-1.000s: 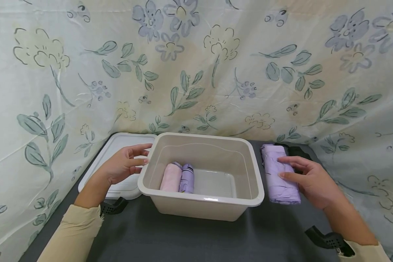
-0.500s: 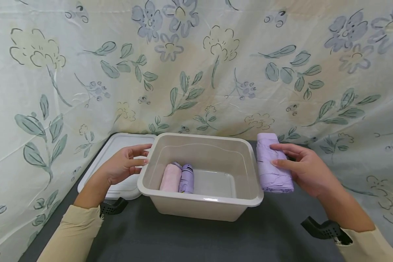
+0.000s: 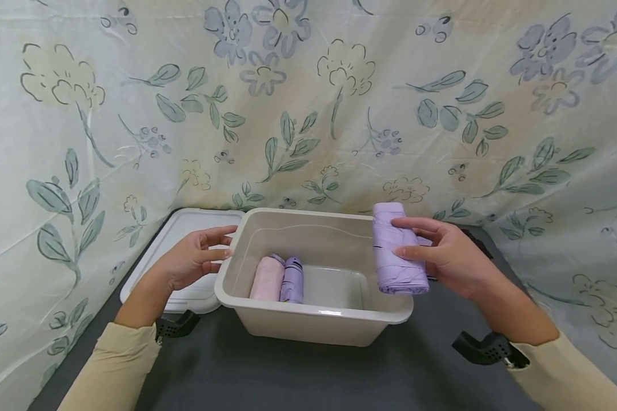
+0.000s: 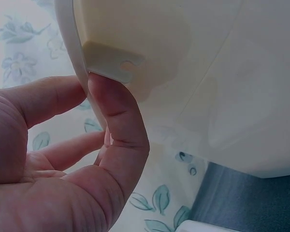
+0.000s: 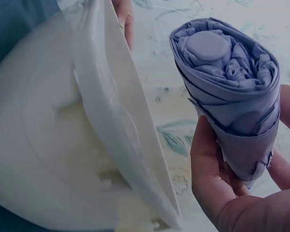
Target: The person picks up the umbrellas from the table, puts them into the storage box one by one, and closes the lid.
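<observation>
A folded purple umbrella [image 3: 398,257] is held by my right hand [image 3: 447,257], thumb on one side and fingers on the other. It hangs over the right rim of a beige plastic storage box [image 3: 313,328]; the right wrist view shows its round end cap [image 5: 208,46] amid gathered cloth. My left hand [image 3: 197,260] grips the box's left rim, and in the left wrist view a fingertip tucks under the rim's edge [image 4: 70,38]. Inside the box, at the left, a pink rolled bundle [image 3: 267,279] lies beside a slimmer purple one [image 3: 292,281].
A white lid [image 3: 195,294] lies to the left of the box, partly behind my left hand. Behind my right hand, a dark item [image 3: 479,242] is partly hidden on the grey tabletop [image 3: 288,377]. A floral cloth [image 3: 308,114] hangs behind and at both sides.
My right hand has raised the purple umbrella off the table at the right and carried it left, over the box's right rim. My left hand stays at the left rim.
</observation>
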The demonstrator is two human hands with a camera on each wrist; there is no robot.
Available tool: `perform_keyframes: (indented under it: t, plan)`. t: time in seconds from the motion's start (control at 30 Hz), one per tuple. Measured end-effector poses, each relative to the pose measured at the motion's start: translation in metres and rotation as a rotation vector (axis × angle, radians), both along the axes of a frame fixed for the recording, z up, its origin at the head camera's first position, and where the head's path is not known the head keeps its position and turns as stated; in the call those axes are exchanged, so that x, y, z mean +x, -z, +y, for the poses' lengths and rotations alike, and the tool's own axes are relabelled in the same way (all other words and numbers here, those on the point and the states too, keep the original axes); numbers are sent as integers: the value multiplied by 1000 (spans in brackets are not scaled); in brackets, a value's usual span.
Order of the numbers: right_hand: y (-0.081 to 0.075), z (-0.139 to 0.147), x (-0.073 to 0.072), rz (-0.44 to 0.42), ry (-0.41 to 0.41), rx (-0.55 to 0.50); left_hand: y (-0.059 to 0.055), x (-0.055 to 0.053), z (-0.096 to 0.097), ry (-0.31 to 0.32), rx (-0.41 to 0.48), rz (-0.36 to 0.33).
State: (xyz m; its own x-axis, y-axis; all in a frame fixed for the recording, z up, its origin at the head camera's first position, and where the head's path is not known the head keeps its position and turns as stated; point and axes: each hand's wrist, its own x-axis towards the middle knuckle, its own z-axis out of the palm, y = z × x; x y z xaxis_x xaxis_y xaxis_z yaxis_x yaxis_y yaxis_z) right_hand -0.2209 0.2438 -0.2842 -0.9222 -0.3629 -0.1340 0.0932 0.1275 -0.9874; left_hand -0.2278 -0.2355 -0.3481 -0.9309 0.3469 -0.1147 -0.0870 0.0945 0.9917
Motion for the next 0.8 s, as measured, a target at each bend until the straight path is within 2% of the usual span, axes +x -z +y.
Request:
perform_keyframes:
  t: [0.33,0.57,0.8]
  plan:
    - [-3,-36,-6,-66,2,33,2,0,0,-3,-6,12]
    - [-2,-59,-19,-134,8,70,3,2,0,-8,1,15]
    - [-2,-80,-30,-171,-36,117,5,4,1,-9,18,11]
